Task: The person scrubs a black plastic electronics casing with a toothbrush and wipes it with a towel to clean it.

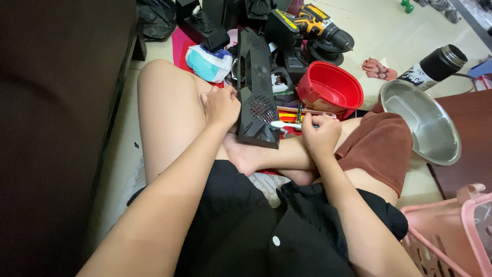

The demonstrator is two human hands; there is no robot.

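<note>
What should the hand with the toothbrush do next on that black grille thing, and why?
Probably a short stroke of the white toothbrush along the mesh of the black grille panel. The right hand has its head at the panel's lower edge, and the left hand grips the panel's side, bracing it upright.

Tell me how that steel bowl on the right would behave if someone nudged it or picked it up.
The steel bowl already sits tilted, its rim propped against a dark wooden surface, so a nudge would likely make it rock or slide down. Its thin, shiny wall suggests it is stiff, fairly light and probably slippery. It looks empty, so nothing should spill.
</note>
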